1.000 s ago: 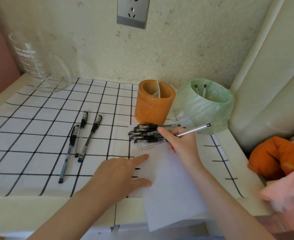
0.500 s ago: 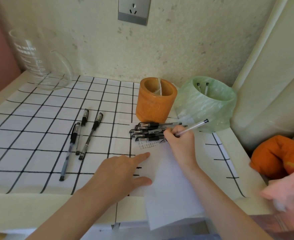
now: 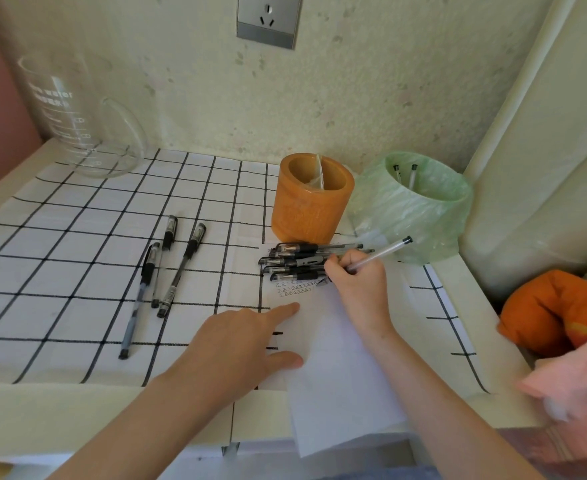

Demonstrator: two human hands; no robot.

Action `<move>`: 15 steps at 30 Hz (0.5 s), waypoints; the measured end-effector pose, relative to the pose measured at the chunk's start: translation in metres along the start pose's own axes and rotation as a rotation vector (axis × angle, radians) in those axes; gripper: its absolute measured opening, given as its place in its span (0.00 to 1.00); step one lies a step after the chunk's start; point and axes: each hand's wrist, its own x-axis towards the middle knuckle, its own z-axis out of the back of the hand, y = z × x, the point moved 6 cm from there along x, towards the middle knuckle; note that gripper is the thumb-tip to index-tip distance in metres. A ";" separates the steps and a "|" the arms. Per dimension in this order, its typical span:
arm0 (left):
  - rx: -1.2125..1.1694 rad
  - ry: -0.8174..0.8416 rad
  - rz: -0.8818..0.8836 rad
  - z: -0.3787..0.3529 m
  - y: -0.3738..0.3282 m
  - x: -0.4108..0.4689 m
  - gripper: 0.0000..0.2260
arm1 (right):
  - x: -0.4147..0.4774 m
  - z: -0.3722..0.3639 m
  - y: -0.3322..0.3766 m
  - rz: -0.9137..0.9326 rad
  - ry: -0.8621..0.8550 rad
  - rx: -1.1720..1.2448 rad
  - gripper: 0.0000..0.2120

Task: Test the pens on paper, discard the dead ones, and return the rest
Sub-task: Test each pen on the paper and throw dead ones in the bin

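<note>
My right hand grips a clear pen, its tip down on the white paper beside rows of small written marks. My left hand lies flat on the paper's left edge, forefinger stretched toward the marks. A pile of several black-grip pens lies at the paper's top. Three more pens lie on the checked cloth to the left. The orange pen holder stands behind the pile. The green-bagged bin to its right holds two pens.
A glass measuring jug stands at the back left by the wall. An orange cushion and pink cloth lie off the table's right edge. The paper overhangs the table's front edge. A wall socket sits above.
My right hand has shifted slightly left and toward me along the written rows, with the pen's tail swinging a little. The left hand has stayed in place.
</note>
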 end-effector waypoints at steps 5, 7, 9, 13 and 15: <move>0.002 -0.001 -0.001 0.000 0.000 0.000 0.30 | 0.000 0.001 0.000 0.003 -0.009 -0.005 0.21; 0.004 0.002 0.000 0.000 0.000 0.000 0.30 | 0.000 0.001 0.000 0.002 -0.009 -0.006 0.21; 0.000 0.008 0.005 -0.001 0.000 0.000 0.30 | 0.000 0.001 0.000 0.000 -0.011 -0.006 0.21; -0.005 0.010 0.007 -0.001 0.000 0.002 0.30 | 0.000 0.001 0.001 -0.009 -0.002 -0.006 0.21; -0.006 0.008 0.009 -0.001 0.000 0.002 0.30 | -0.001 0.001 0.001 -0.021 0.001 -0.002 0.21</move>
